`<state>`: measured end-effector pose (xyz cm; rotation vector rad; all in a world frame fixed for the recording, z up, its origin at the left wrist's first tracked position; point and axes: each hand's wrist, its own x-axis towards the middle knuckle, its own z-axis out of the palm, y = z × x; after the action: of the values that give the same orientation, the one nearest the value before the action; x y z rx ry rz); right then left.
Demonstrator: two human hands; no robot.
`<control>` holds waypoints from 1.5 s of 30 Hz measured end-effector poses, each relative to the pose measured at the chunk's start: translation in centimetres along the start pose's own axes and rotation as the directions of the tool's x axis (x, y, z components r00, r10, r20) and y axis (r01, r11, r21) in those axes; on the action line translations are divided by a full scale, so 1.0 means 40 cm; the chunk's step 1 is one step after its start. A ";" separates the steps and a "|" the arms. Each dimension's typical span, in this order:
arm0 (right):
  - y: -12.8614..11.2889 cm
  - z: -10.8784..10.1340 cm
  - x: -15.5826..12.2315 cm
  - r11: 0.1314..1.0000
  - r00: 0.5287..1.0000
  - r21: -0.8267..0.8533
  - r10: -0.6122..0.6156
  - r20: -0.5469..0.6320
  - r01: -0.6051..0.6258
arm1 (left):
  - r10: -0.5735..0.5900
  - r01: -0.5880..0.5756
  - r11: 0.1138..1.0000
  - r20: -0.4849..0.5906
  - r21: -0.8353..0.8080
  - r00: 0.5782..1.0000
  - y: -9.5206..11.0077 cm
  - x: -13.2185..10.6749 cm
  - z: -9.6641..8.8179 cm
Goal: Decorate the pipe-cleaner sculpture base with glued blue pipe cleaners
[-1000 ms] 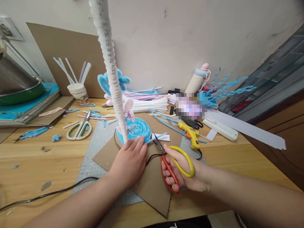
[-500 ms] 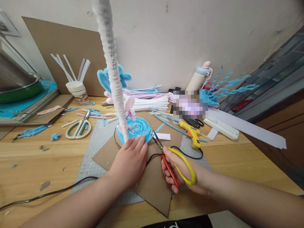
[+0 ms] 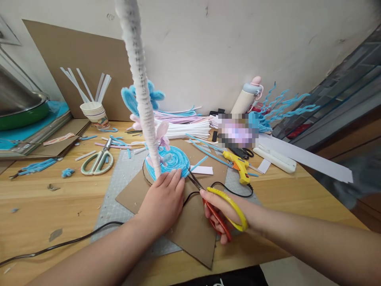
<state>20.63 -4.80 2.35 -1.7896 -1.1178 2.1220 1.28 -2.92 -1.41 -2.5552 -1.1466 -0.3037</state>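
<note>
My left hand (image 3: 163, 200) lies flat, fingers together, on a brown cardboard sheet (image 3: 190, 232), its fingertips touching the near rim of a blue spiral disc of pipe cleaners (image 3: 171, 159). A tall white fuzzy stem (image 3: 139, 83) rises from that disc. My right hand (image 3: 229, 212) is closed through the handles of the yellow and red scissors (image 3: 222, 208). Their blades point up-left, tips beside the disc's right edge, close to my left fingertips.
A yellow glue gun (image 3: 239, 166) with a black cord lies right of the disc. Green scissors (image 3: 98, 162), stacked paper cups (image 3: 94, 113) with white strips, bundles of white and pink pipe cleaners (image 3: 186, 127) and a bottle (image 3: 247, 97) crowd the back. A grey cutting mat (image 3: 119, 190) underlies the cardboard.
My right hand has drawn the scissors slightly left and nearer me, tilting the blades closer to the disc's edge. My left hand has stayed put.
</note>
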 end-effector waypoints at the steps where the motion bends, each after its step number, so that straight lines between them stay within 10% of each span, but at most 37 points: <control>1: -0.007 0.001 -0.005 0.999 1.000 -0.043 0.006 -0.018 -0.007 | -0.001 0.001 1.000 0.002 -0.001 1.000 -0.001 -0.001 0.001; 13: 0.006 -0.001 -0.031 0.849 0.980 -0.526 -0.143 -0.137 0.051 | 0.011 -0.011 0.999 0.018 -0.049 1.000 -0.001 -0.002 0.001; 17: 0.010 -0.051 -0.059 0.633 0.918 -0.770 -0.351 -0.185 0.087 | 0.008 -0.008 0.999 0.010 -0.046 1.000 -0.002 -0.002 0.006; 23: 0.047 -0.074 -0.049 0.267 0.750 -0.920 -0.534 -0.390 -0.289 | 0.011 -0.010 1.000 0.031 -0.029 0.999 -0.002 0.000 0.007; 38: 0.027 0.046 0.007 0.233 0.723 -0.932 -0.588 -0.363 -0.279 | 0.018 -0.014 0.999 0.134 -0.036 0.991 0.004 0.002 -0.010; 45: 0.036 0.032 0.020 0.181 0.689 -0.926 -0.625 -0.368 -0.330 | -0.029 0.029 1.000 0.002 -0.013 1.000 0.011 0.000 -0.010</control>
<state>19.73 -5.94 0.85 -2.2707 -2.4716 0.0136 1.60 -3.33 -1.13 -2.5530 -1.1865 -0.3173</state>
